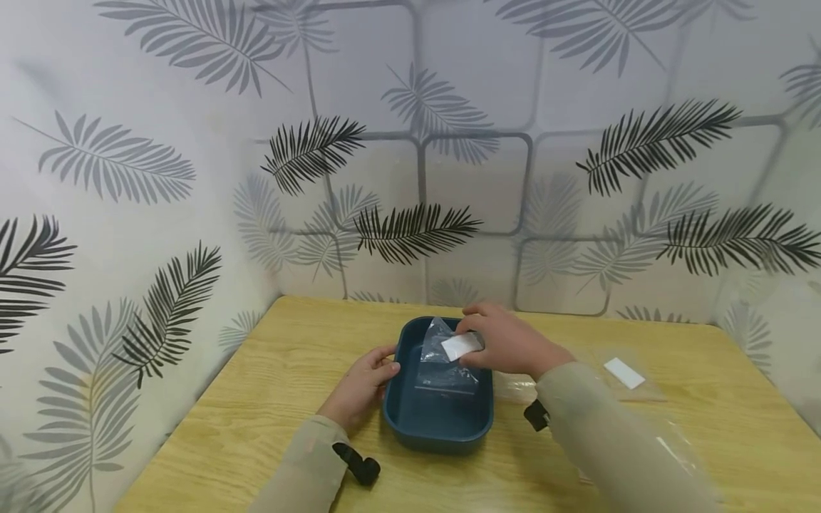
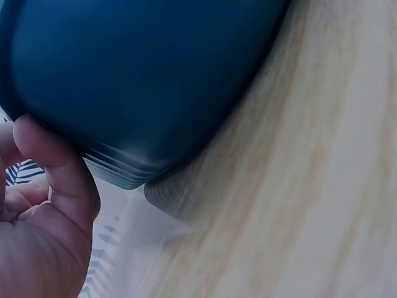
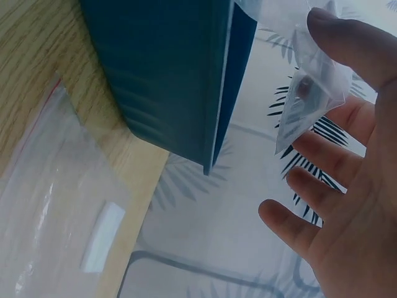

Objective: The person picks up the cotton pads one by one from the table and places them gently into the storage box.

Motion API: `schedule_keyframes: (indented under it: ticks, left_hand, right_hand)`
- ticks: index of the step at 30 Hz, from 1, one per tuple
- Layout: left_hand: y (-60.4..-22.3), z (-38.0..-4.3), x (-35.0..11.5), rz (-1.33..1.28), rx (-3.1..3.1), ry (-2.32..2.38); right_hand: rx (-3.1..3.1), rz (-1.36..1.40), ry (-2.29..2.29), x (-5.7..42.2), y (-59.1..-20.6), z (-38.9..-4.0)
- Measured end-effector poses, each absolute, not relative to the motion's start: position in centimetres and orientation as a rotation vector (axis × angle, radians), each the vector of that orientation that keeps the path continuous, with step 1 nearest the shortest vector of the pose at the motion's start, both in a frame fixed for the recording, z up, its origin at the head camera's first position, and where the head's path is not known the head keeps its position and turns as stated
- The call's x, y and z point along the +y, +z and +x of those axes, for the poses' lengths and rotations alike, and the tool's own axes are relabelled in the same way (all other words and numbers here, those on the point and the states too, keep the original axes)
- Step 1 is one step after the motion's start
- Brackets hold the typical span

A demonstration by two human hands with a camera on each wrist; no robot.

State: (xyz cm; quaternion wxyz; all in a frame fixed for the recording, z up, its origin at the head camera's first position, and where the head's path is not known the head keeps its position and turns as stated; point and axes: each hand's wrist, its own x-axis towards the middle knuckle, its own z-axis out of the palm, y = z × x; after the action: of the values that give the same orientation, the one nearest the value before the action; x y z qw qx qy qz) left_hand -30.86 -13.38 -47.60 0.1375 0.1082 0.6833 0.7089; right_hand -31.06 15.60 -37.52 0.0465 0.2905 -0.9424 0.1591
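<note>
A dark blue plastic bin (image 1: 441,422), rectangular with rounded corners, stands on the wooden table. My left hand (image 1: 360,385) grips its left side, the thumb at the rim and the other fingers partly hidden outside the wall. Over the bin my right hand (image 1: 507,343) pinches a clear plastic zip bag (image 1: 442,374) with a white label (image 1: 459,346) by its upper end. The bag hangs down within the bin's outline; whether it touches the bottom I cannot tell. In the right wrist view, thumb and fingers hold the crumpled bag film (image 3: 316,102).
Another clear bag with a white label (image 1: 623,373) lies flat on the table (image 1: 276,356) at the right. More clear film (image 1: 515,388) lies beside the bin, and a further bag (image 1: 676,447) is partly behind the right sleeve. A leaf-patterned wall (image 1: 462,178) borders the table.
</note>
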Motion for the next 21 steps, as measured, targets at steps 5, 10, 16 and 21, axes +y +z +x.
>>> schedule_keyframes:
  ticks: [5, 10, 16, 21]
  left_hand:
    - [-47.5, -30.8, -13.4, 0.33, 1.983, 2.044]
    - [-47.4, -30.7, -13.4, 0.349, 1.968, 2.041]
    - [-47.3, -30.5, -13.3, 0.332, 1.983, 2.042]
    - [-47.1, -30.4, -13.3, 0.339, 1.987, 2.045]
  right_hand:
    - [-2.908, 0.889, 0.44, 14.9, -37.9, -31.5]
    - [-2.932, 0.883, 0.403, 14.9, -38.1, -31.5]
    - [-2.952, 0.837, 0.419, 15.6, -38.4, -31.6]
    - [-2.983, 0.799, 0.44, 16.4, -38.3, -31.5]
